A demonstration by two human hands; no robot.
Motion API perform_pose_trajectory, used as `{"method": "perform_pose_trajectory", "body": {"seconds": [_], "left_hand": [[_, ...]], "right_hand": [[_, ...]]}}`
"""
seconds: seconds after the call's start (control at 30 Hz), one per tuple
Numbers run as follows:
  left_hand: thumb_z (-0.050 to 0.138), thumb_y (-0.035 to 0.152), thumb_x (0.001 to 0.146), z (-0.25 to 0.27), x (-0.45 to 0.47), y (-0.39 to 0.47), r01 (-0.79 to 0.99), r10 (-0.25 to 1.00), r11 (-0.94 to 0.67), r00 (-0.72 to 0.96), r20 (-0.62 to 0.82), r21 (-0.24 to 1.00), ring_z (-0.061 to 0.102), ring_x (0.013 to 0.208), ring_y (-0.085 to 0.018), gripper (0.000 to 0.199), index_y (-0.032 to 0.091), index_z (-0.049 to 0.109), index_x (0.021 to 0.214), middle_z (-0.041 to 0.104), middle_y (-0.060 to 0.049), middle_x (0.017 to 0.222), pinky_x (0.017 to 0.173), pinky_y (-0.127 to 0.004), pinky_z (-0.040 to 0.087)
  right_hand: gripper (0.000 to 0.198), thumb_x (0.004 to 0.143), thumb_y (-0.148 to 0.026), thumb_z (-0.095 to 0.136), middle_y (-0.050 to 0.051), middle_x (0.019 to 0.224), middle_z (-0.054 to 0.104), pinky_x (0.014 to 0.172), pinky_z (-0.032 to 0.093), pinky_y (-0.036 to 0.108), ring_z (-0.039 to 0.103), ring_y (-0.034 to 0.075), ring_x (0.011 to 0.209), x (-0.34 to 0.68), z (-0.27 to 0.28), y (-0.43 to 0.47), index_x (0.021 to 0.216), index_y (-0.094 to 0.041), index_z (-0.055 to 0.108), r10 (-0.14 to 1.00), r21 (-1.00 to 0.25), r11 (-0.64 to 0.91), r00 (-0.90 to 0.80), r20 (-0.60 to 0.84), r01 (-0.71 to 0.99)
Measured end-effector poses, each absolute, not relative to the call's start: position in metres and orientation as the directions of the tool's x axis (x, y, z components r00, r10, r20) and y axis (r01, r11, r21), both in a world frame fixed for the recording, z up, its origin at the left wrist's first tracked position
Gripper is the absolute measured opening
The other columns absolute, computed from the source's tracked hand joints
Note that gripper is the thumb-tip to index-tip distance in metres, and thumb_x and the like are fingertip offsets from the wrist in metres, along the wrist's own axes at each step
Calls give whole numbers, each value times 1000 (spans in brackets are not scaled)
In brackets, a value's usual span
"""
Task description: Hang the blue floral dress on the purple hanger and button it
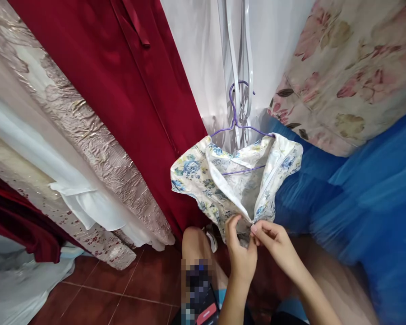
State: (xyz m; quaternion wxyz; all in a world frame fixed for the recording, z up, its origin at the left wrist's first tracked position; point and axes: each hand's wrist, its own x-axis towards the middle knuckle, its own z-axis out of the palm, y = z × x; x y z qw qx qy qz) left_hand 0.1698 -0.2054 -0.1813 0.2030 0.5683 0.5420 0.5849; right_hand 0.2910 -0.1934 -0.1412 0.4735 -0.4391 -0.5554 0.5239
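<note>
A white dress (191,169) with blue and yellow flowers hangs from a purple wire hanger (234,106). Its back opening spreads in a V, and the edges meet at the bottom, where a zipper (252,221) seems to join. My left hand (240,253) grips the cloth just left of that point, thumb and fingers closed on it. On the other side, my right hand (276,243) pinches at the bottom of the V, apparently on the zipper pull, which the fingertips mostly cover. The dress's lower part is hidden behind both hands.
White straps or rails (235,54) carry the hanger. A dark red gown (149,113) hangs to the left beside pale textured gowns (88,131). Pink floral fabric (352,76) and blue tulle (345,212) fill the right. A phone (206,307) rests by my leg above red floor tiles (101,289).
</note>
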Motion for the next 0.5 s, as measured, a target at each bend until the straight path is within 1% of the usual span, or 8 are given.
{"method": "perform_pose_trajectory", "body": {"seconds": [0.1,0.17,0.2,0.23,0.3,0.37,0.43,0.5], "left_hand": [[57,16,89,-184,178,-201,316,871,-315,-277,405,895,59,109,-23,28,19,58,117,63,-11,114,95,-38,47],[56,15,89,-182,179,-197,304,860,-350,-271,433,886,61,94,-21,15,18,61,103,64,-7,97,84,-33,49],[56,15,89,-180,178,-196,303,850,-380,-259,459,874,60,86,-19,8,19,61,94,63,-5,89,79,-31,48],[56,16,89,-177,176,-196,303,840,-410,-243,486,860,59,79,-17,6,19,59,86,60,-3,82,75,-29,47],[55,15,90,-170,172,-197,310,828,-452,-204,523,836,54,71,-15,17,19,54,74,55,-1,73,69,-27,44],[54,14,91,-164,167,-199,322,835,-462,-155,528,826,52,67,-14,25,19,49,67,52,0,70,67,-26,42],[53,13,92,-158,159,-200,346,856,-454,-85,510,821,52,68,-14,26,19,49,67,52,-1,70,67,-26,41],[52,12,91,-152,150,-200,385,878,-446,9,479,808,53,70,-14,22,19,53,71,54,-1,73,67,-25,40]], "right_hand": [[42,93,-50,58,-1,60,51,57,35,27,47,14,59,286,-133,-200,66,-18,57,979,-997,72,-192,76,-28],[45,93,-50,57,-1,58,51,57,35,27,48,14,58,285,-128,-201,62,-18,54,973,-996,77,-214,84,-44],[46,94,-50,57,-1,57,51,56,35,26,47,13,57,284,-125,-201,61,-18,54,971,-996,71,-225,82,-60],[46,94,-51,57,-1,56,51,55,35,26,46,12,55,284,-123,-200,61,-18,54,970,-995,54,-234,72,-84],[44,92,-52,58,-2,51,52,50,31,25,42,11,48,284,-120,-198,66,-17,59,968,-989,-7,-250,30,-145],[40,91,-52,60,-3,48,53,46,27,24,38,9,43,283,-117,-193,73,-16,64,966,-977,-63,-257,-9,-202],[38,90,-50,62,-3,47,54,44,25,23,37,8,42,281,-110,-185,74,-16,66,969,-964,-90,-246,-27,-250],[36,88,-49,65,-3,47,54,41,23,22,37,7,40,280,-96,-173,75,-16,66,975,-948,-102,-218,-36,-301]]}}
